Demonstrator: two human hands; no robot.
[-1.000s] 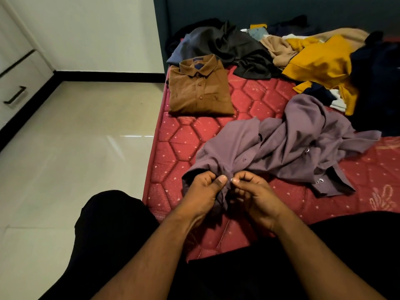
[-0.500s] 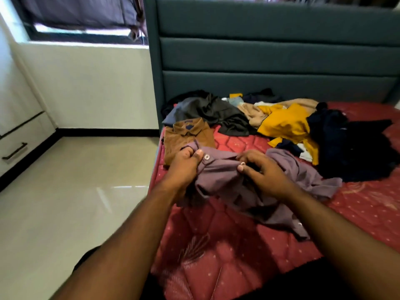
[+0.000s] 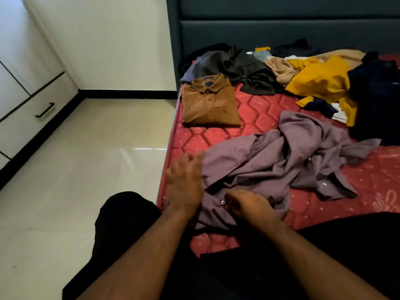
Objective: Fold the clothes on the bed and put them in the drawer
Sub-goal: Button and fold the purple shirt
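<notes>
Clothes lie over my bed [image 3: 249, 135], with a loose heap [image 3: 303, 76] of grey, tan, yellow and navy pieces beyond the crumpled mauve shirt [image 3: 281, 161], toward the headboard [image 3: 281, 29]. Just beyond that shirt's left part, near the bed's left edge, a brown shirt [image 3: 211, 102] lies folded. At the mauve shirt's near edge, my left hand [image 3: 184, 187] is spread flat with straight fingers beside the cloth, motion-blurred, while my right hand [image 3: 246, 206] curls on the fabric by a button [image 3: 223, 202], pinching it.
</notes>
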